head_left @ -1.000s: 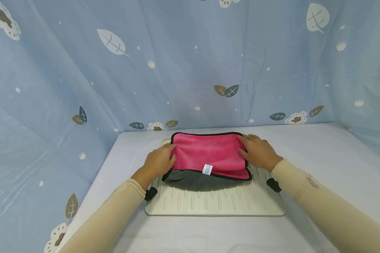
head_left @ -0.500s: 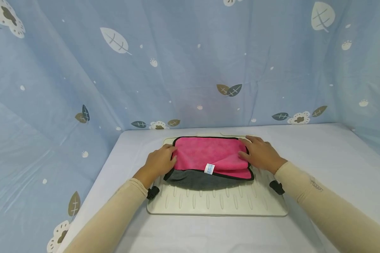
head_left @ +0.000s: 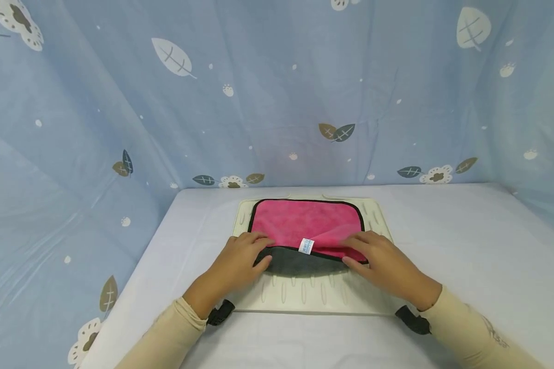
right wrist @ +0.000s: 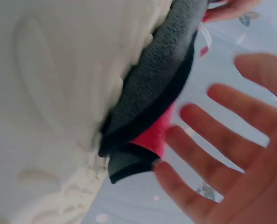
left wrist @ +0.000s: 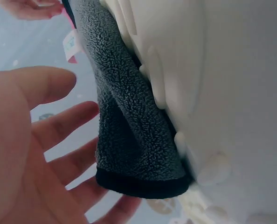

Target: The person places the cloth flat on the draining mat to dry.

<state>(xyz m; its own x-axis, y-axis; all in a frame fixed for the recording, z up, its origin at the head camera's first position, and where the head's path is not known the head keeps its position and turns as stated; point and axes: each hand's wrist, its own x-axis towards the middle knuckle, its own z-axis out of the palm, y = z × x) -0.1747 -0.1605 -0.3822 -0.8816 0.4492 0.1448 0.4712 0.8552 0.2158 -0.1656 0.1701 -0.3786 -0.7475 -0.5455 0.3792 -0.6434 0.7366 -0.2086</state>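
Observation:
A folded towel point(head_left: 304, 220), pink on top with a grey underside, black edging and a white tag, lies on a cream ribbed board point(head_left: 323, 302). My left hand point(head_left: 235, 262) is over its near left corner, thumb and fingers apart. In the left wrist view those fingers extend beside the towel's thick grey fold point(left wrist: 124, 93), fingertips right at it. My right hand point(head_left: 388, 264) is at the near right corner. Its fingers are spread in the right wrist view, the little finger's tip at the black-edged corner point(right wrist: 134, 163). Neither hand grips the towel.
The board rests on a white-covered table point(head_left: 466, 246). Behind and at the sides hangs a blue curtain point(head_left: 268, 92) printed with leaves and flowers. Black straps point(head_left: 413, 320) are at both wrists, below beige sleeves point(head_left: 471, 328).
Both hands have left the towel's left and right sides and come nearer, to its front corners. The towel's far corners now show uncovered. The towel stays folded in the same place.

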